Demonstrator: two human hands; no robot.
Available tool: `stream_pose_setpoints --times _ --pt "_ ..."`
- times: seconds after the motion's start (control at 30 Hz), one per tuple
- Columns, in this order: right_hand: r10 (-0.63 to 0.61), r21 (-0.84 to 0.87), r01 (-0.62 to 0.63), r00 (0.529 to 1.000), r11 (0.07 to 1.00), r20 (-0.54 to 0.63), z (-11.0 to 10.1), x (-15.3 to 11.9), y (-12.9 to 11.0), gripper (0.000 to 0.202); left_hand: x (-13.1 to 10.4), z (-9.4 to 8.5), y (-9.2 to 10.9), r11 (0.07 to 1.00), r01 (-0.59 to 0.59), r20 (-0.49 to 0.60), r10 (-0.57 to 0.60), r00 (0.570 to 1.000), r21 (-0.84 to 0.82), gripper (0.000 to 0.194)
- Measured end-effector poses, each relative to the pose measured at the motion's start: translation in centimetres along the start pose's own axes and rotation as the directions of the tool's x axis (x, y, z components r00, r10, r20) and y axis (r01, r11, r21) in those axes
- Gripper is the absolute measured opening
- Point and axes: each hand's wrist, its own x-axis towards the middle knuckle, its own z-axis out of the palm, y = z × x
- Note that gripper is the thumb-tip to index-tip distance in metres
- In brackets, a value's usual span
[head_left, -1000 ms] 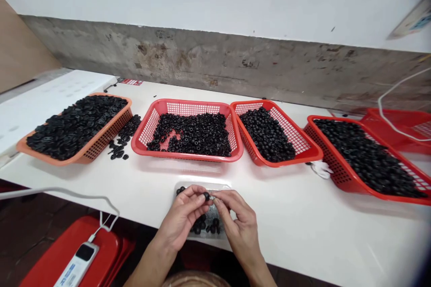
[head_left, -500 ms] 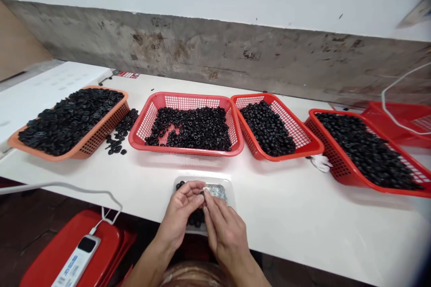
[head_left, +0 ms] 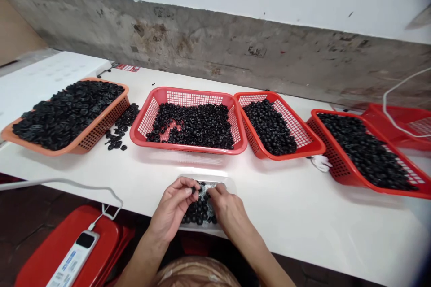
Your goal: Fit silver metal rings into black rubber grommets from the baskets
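1. Black piece (head_left: 193, 190), small and dark, sits at the fingertips of the left hand (head_left: 172, 208), pinched between thumb and fingers above the left part of the tray.
2. Right hand (head_left: 229, 208) reaches with bent fingers down over the shallow pale tray (head_left: 231, 183), near the left hand; something dark shows at its fingertips, but whether they grip it I cannot tell.
3. Below and between both hands, the tray holds clustered black balls (head_left: 199, 213) and small silvery bits (head_left: 210, 210), too small to make out.
4. Straight ahead of the hands stands a pink-red basket (head_left: 188, 147) of black rings (head_left: 205, 128).
5. Ahead of the right hand and to its right, a red basket (head_left: 308, 147) holds rounded black parts (head_left: 269, 128).
6. Farther right of that hand, a second red basket (head_left: 336, 166) holds more dark parts; a crumpled white item (head_left: 321, 163) lies beside it.
7. Ahead and left of the left hand, an orange basket (head_left: 107, 121) is heaped with flat black parts (head_left: 67, 114); loose dark parts (head_left: 126, 119) lie on the white table (head_left: 286, 206) beside it.
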Motion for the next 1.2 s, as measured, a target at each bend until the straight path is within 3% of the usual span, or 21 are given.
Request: stream_pose_setpoints --times 0.13,0.27,0.43,0.63,0.73,0.87,1.03,1.1,1.2 --pt "-0.018 -0.046 0.018 1.0 0.999 0.005 0.5 0.4 -0.4 0.025 0.0 -0.3 0.0 0.999 0.013 0.016 -0.014 1.0 0.033 0.007" --pt "-0.058 0.193 0.09 0.985 0.977 -0.164 -0.1 0.1 -0.2 0.016 -0.1 -0.5 -0.2 0.996 0.023 0.041 -0.026 0.999 0.082 0.008" --pt "0.078 0.606 0.221 0.901 0.764 -0.427 -0.8 -0.6 -0.1 0.009 0.1 -0.4 -0.5 0.991 0.028 0.063 -0.037 0.997 0.134 0.008" --pt "0.22 0.751 0.203 0.88 0.628 -0.421 -0.8 -1.0 0.1 0.008 0.0 0.0 -0.6 0.985 0.047 0.067 -0.059 0.996 0.166 0.015" --pt "0.158 0.707 0.287 0.857 0.646 -0.491 -1.3 -1.0 0.3 0.015 -0.1 0.4 -0.7 0.986 0.069 0.068 -0.08 0.994 0.152 0.019" --pt "-0.048 0.548 0.459 0.795 0.699 -0.604 -1.8 -1.0 0.1 0.039 0.0 1.0 -1.2 0.985 0.095 0.029 -0.1 0.995 0.142 0.026" --pt "-0.309 0.192 0.509 0.736 0.839 -0.603 -1.9 -1.2 0.1 0.052 0.2 1.4 -1.5 0.965 0.048 0.009 -0.052 0.999 0.26 0.027" --pt "-0.373 0.102 0.509 0.738 0.855 -0.562 -2.2 -1.3 0.2 0.053 0.1 1.4 -1.3 0.95 0.024 0.012 -0.029 1.0 0.312 0.025" --pt "-0.396 0.122 0.51 0.778 0.852 -0.489 -2.8 -1.5 0.2 0.052 0.0 1.2 -1.0 0.925 0.003 0.04 -0.02 0.999 0.381 0.025"
